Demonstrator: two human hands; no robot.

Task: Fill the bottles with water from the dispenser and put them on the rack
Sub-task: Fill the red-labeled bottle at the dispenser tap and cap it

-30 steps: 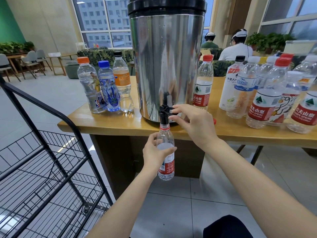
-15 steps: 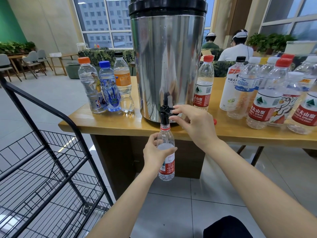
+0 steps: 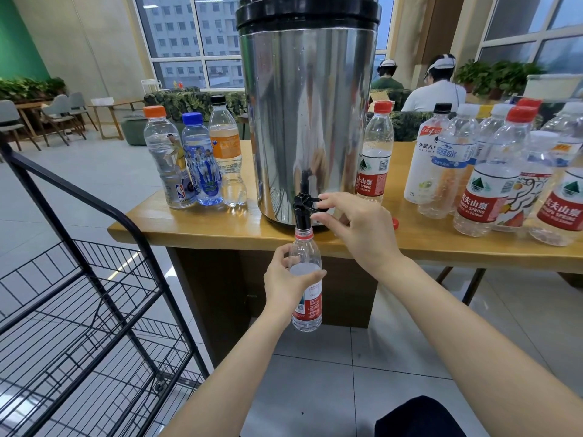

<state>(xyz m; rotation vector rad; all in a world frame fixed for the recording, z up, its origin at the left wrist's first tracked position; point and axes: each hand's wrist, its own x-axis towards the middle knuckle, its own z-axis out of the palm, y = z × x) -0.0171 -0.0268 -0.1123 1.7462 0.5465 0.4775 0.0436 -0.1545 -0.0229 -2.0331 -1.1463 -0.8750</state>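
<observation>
Nothing moved: your left hand (image 3: 285,285) grips bottle (image 3: 307,307) under dispenser (image 3: 307,121), right hand (image 3: 353,228) fingers pinch tap lever (image 3: 307,201); fill underway, rack (image 3: 63,184) step ahead.

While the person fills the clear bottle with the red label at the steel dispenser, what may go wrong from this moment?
1. Water in the clear plastic bottle with the red label seems to stand near its shoulder; if the right hand holds the black tap open, it may overflow onto the floor.
2. Only the left hand carries the bottle, in the air below the wooden table's edge; a slip would spill it.
</observation>
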